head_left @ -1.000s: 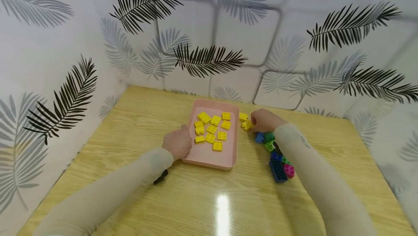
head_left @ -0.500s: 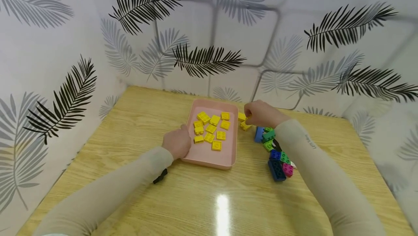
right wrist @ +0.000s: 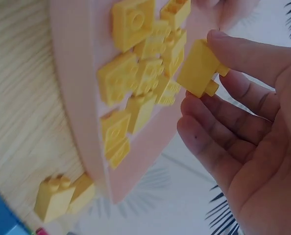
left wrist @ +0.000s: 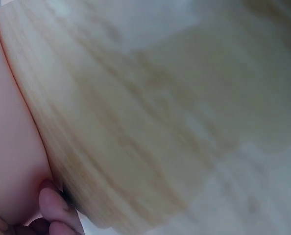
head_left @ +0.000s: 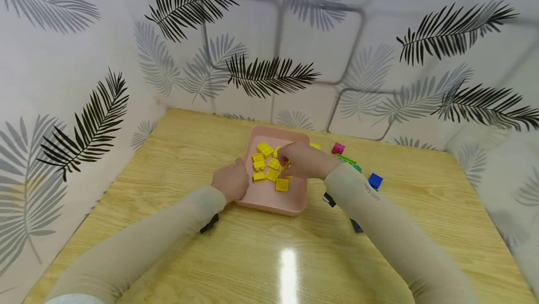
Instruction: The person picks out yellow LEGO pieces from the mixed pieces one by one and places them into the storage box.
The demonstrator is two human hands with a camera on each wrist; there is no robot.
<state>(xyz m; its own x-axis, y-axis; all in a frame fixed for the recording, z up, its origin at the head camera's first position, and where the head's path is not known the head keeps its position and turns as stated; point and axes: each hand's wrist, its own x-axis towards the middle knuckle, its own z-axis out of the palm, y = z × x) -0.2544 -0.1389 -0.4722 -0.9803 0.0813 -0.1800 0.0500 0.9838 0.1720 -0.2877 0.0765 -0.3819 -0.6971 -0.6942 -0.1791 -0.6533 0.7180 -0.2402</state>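
Note:
My left hand (head_left: 230, 180) grips the left rim of a pink tray (head_left: 269, 199); in the left wrist view, fingertips (left wrist: 57, 205) curl at the tray wall (left wrist: 18, 147). Over the tray is my right hand (head_left: 307, 160). In the right wrist view its thumb and fingers pinch a yellow toy building brick (right wrist: 199, 68), held above the others with its studs toward the palm. Several yellow bricks (head_left: 265, 149) lie spread inside the tray, some hidden by the right hand in the head view.
Beyond the tray's right wall lie two yellow bricks (right wrist: 54, 198). A pink brick (head_left: 338, 148), a blue brick (head_left: 375, 181), green bricks (head_left: 347, 160) and a dark blue brick (head_left: 356, 225) lie to the right, partly covered by the right sleeve. A patterned wall stands behind the wooden table (head_left: 189, 140).
My right hand has moved left, from the yellow bricks beside the tray to above the tray, with a yellow brick pinched in it. The left hand stays on the rim.

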